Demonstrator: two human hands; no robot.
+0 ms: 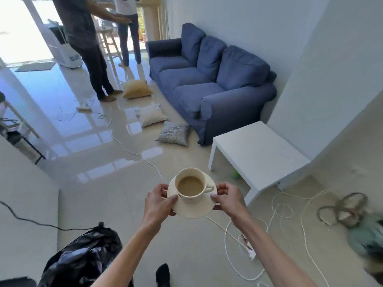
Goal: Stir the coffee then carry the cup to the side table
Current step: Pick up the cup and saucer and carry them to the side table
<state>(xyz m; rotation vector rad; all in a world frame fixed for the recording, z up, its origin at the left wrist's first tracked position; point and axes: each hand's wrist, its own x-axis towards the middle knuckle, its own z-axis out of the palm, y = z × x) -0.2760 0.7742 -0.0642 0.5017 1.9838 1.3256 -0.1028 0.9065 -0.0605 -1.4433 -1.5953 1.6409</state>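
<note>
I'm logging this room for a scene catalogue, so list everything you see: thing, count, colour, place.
cup: 1, cream, holds milky coffee, on the saucer
saucer: 1, cream, held in mid-air by both hands
side table: 1, white, right of centre by the sofa's end
sofa: 1, blue, against the right wall
cushions: 3, tan, cream and grey-patterned, on the floor by the sofa
white cables: several, looped on the floor at right
power strip: 1, white, floor at lower right
black bag: 1, lower left
stool: 1, wooden, far left
standing people: 2, dark trousers, far left
left hand: on the saucer's left rim
right hand: on the saucer's right rim
</note>
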